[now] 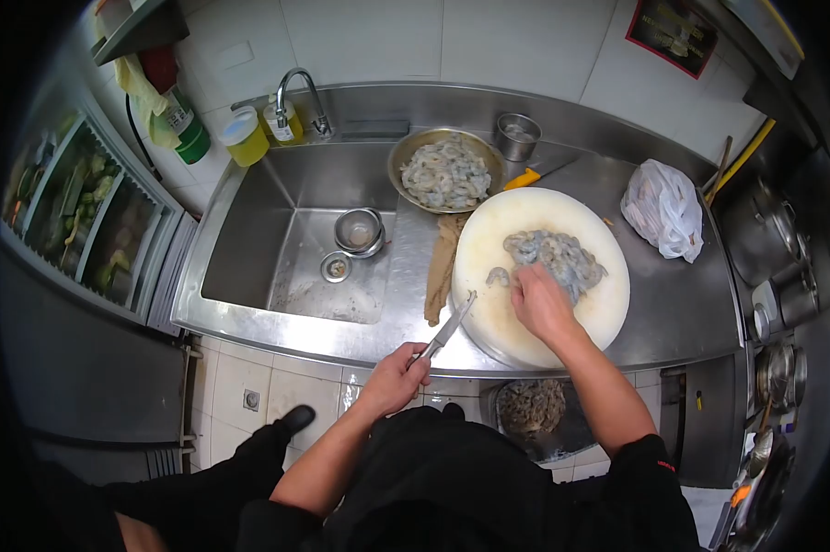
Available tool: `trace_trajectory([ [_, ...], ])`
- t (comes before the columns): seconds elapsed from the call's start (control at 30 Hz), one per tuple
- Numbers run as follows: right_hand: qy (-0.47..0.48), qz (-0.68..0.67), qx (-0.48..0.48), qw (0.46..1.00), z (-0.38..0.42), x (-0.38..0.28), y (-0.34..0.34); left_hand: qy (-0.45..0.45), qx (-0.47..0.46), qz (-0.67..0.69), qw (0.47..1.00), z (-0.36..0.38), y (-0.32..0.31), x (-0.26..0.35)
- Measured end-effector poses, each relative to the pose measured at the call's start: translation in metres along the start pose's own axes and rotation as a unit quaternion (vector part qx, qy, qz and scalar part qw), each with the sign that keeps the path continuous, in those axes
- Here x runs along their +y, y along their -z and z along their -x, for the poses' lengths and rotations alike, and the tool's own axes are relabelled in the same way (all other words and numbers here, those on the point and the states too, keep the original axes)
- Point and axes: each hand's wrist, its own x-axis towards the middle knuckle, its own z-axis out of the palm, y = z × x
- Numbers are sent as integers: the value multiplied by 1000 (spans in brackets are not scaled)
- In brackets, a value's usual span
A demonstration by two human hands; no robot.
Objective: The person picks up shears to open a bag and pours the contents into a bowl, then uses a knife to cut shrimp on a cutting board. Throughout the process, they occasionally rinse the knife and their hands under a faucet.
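Observation:
My left hand [401,375] is closed around the handle of a knife [453,326], its blade pointing up toward the left edge of a round white cutting board [498,340]. On that board lies a pile of grey peeled shrimp [567,259]. My right hand [539,299] is at the pile's lower left side with its fingers pressed together; what they hold is hidden. Just left of these fingertips sits a single shrimp [498,276]. A metal bowl [397,175] full of shrimp stands behind the board.
A sink [314,299] with a small metal bowl [359,232] is at left. Around the board are a brown cloth [442,271], an orange-handled knife [523,179], a metal cup [518,136] and a plastic bag [663,210]. Below the counter stands a bin [571,432]; a dark-clothed leg [249,465] shows lower left.

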Motion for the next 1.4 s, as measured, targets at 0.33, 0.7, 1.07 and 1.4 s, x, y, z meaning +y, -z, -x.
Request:
trace_trajectory([
  [0.33,213,-30,-112,970,-10,-4,-2,-2,27,48,998,-16,-3,9],
  [0.7,274,-124,-52,952,0,19,-7,-50,23,-54,997,-49,-21,42],
  [1.07,257,-131,-67,955,1,17,-1,-56,32,-73,995,-58,-25,41],
  [1.4,243,-109,-20,964,5,13,-10,-52,11,-119,991,-38,-20,40],
])
